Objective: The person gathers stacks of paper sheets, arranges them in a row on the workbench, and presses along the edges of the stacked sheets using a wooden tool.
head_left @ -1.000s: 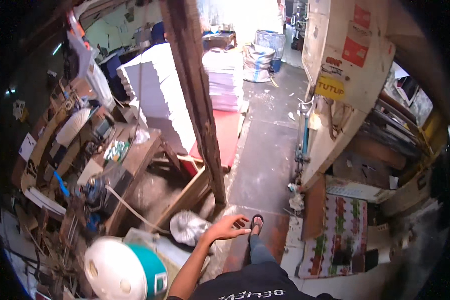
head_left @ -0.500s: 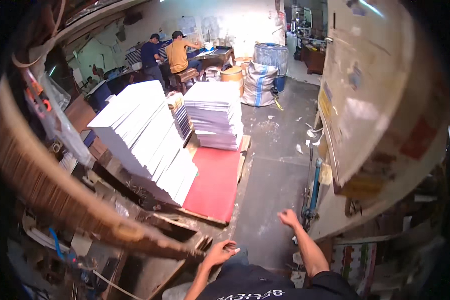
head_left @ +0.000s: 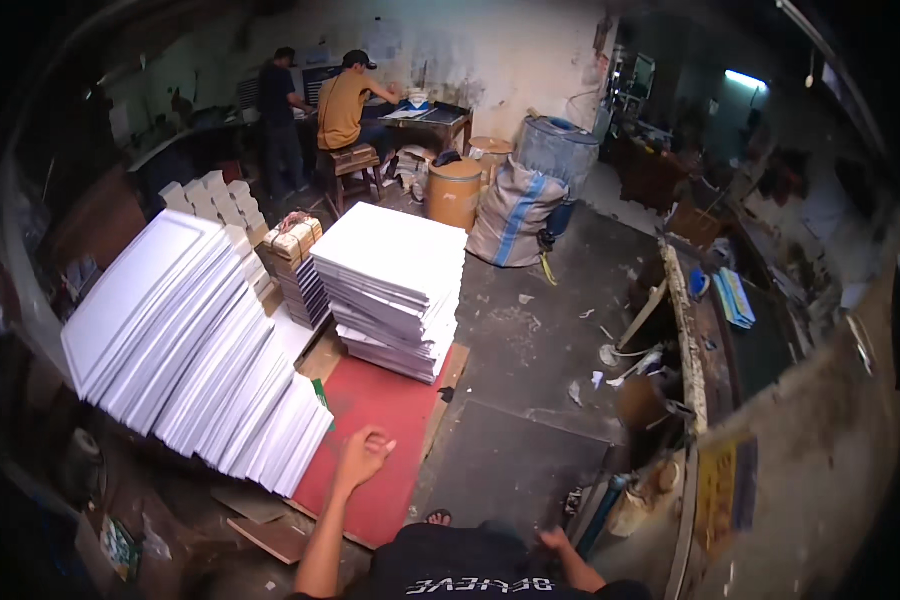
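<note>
My left hand (head_left: 362, 455) hangs loosely curled over a red board (head_left: 380, 440) on the floor and holds nothing. Just to its left a slanted stack of white sheets (head_left: 200, 350) leans over. A flat pile of white sheets (head_left: 395, 285) rests on the far end of the red board. My right hand (head_left: 553, 541) sits low beside my dark shirt, fingers apart and empty, close to a blue post (head_left: 600, 515).
Two people (head_left: 320, 110) work at a table by the far wall. A tan drum (head_left: 455, 195), a grey sack (head_left: 515, 215) and a blue barrel (head_left: 560, 145) stand behind the piles. Bundled sheets (head_left: 295, 265) sit between the stacks. A long machine edge (head_left: 685, 340) runs along the right.
The view has swung up from a cluttered bench and wooden post to the room and paper stacks. My left hand has risen over the red board; my right hand dropped lower.
</note>
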A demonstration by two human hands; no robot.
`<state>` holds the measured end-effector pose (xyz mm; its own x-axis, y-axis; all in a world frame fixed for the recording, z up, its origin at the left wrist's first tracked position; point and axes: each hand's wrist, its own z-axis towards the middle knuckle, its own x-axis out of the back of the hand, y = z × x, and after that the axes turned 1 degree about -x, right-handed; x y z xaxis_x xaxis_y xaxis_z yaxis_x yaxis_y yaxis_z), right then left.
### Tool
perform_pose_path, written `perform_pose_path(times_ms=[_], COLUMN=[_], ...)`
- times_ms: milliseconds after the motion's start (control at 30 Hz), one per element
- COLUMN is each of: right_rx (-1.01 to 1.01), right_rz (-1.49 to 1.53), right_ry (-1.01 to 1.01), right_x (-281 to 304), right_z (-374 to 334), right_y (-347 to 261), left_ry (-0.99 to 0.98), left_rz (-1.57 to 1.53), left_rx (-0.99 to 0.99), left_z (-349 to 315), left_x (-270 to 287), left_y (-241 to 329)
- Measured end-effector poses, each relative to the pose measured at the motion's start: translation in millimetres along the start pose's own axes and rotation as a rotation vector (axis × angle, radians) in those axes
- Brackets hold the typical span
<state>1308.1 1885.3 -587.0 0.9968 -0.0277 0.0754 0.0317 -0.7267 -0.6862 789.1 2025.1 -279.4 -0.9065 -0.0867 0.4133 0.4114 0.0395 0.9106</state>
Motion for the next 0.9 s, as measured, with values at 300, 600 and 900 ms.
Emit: perform_pose_path(times_ms=[300, 600, 900], right_rx=[-0.468, 0.016, 0.600], right_rz=[-0.178, -0.425, -0.218], right_ry=[0.032, -0.077, -0.040], right_x=[46.6, 104.6, 46.5], right_z=[129.2, 478.9, 708.6], right_y=[-128.5, -496.7, -937.5], left_ry=[-0.415, -0.532, -0.943], left_rz=[0.214, -0.393, -0.597], left_rx=[-0.189, 0.148, 0.118], left_z=[335.9, 513.2, 717.1], left_x=[-97.3, -204.2, -289.6], left_y=[75.8, 103.1, 75.4])
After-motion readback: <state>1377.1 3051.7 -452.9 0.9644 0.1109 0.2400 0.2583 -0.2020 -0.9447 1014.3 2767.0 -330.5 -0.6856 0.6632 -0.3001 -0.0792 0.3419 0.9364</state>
